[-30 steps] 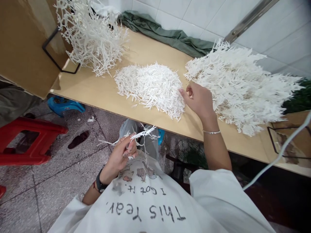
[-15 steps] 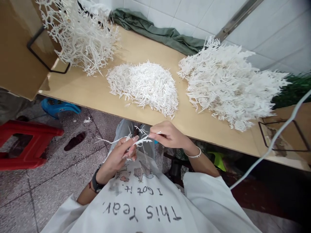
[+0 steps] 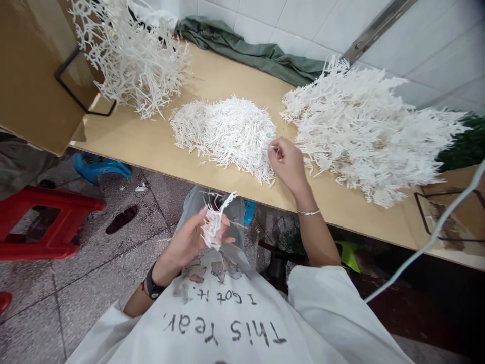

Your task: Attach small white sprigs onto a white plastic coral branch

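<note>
My left hand [image 3: 193,235] is closed around a small bunch of white branched plastic sprigs [image 3: 212,227], held above my lap in front of the table edge. Thin twigs stick out past the fingertips. Over the table, my right hand [image 3: 287,162] is at the right end of the middle pile of short white pieces [image 3: 235,132]. Its fingers are curled in a pinch, and what lies between them is too small to make out. To its right spreads a larger heap of white branching sprigs [image 3: 364,131].
A tangle of white branches [image 3: 132,60] is at the table's [image 3: 125,136] left end. Green cloth [image 3: 257,55] runs along the wall. A black wire frame [image 3: 68,86] stands by cardboard [image 3: 30,71]. A pale cable [image 3: 424,247] crosses at right. A red stool [image 3: 49,220] stands on the floor.
My right hand has moved away from the left, up and right to the middle pile. My left hand keeps the white sprigs, now turned more upright.
</note>
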`<state>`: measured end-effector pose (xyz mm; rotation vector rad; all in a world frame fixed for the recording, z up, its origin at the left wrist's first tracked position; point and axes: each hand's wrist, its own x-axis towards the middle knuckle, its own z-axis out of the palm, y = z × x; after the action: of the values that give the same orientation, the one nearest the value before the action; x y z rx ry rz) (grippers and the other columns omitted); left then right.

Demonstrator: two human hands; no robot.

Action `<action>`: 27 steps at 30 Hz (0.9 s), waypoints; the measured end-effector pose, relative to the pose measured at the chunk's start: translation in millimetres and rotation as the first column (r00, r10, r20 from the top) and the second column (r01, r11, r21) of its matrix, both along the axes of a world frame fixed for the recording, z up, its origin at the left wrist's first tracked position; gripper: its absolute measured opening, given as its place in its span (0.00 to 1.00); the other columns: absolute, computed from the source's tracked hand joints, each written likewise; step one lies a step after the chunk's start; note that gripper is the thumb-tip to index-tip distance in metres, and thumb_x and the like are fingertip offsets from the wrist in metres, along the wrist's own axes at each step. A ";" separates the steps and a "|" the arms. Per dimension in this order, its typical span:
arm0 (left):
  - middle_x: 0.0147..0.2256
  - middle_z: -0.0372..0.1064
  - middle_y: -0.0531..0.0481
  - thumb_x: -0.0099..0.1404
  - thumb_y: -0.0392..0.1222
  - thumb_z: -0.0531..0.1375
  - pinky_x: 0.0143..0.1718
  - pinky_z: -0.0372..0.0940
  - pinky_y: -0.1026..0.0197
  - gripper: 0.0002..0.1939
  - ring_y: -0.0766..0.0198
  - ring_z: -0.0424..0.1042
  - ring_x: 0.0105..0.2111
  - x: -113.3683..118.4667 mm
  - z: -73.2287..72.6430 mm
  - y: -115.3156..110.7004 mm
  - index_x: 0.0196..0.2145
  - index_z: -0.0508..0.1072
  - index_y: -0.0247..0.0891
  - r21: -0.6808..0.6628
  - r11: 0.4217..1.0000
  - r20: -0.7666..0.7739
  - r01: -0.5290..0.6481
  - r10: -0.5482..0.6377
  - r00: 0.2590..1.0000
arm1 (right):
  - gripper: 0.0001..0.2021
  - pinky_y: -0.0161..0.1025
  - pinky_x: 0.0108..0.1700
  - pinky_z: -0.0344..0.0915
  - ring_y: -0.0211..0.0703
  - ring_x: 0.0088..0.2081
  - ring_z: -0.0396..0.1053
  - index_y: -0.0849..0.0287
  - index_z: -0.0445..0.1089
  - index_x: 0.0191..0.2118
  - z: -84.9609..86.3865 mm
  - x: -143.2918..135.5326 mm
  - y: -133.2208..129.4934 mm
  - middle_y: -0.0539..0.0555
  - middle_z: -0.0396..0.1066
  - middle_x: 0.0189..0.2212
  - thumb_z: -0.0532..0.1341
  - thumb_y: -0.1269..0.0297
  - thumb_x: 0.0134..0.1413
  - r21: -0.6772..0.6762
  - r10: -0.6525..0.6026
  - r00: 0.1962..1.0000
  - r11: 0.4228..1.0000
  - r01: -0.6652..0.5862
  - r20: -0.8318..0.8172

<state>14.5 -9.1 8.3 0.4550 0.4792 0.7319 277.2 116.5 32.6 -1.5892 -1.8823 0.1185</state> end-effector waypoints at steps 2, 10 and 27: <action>0.31 0.71 0.45 0.63 0.55 0.55 0.45 0.66 0.58 0.23 0.62 0.71 0.34 1.4 0.6 -0.7 0.41 0.74 0.31 0.039 0.998 0.009 0.059 -0.059 0.998 | 0.06 0.47 0.45 0.58 0.49 0.42 0.62 0.60 0.64 0.35 -4.8 -6.6 6.4 0.59 0.64 0.36 0.52 0.65 0.56 0.035 -0.025 0.981 0.999 0.019 0.192; 0.46 0.71 0.41 0.67 0.51 0.51 0.51 0.62 0.56 0.23 0.57 0.71 0.45 0.1 -1.1 -2.4 0.51 0.71 0.35 0.190 0.964 -0.029 0.188 -0.186 0.982 | 0.12 0.51 0.54 0.58 0.50 0.51 0.61 0.55 0.66 0.46 30.7 -38.8 -54.4 0.60 0.64 0.46 0.55 0.58 0.59 0.159 0.258 0.966 0.953 -0.259 0.023; 0.15 0.63 0.46 0.56 0.74 0.45 0.25 0.62 0.61 0.38 0.60 0.67 0.20 -29.3 0.6 -12.8 0.19 0.72 0.35 0.193 0.939 -0.324 0.284 -0.213 0.922 | 0.07 0.30 0.31 0.63 0.32 0.28 0.67 0.61 0.69 0.36 -0.7 -76.4 -119.2 0.52 0.72 0.27 0.55 0.65 0.61 0.034 0.782 0.519 0.563 -0.826 -0.345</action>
<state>-14.8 -21.9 8.8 0.8441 0.6066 0.4728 200.9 -2.7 31.9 -0.5454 -2.2088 0.8830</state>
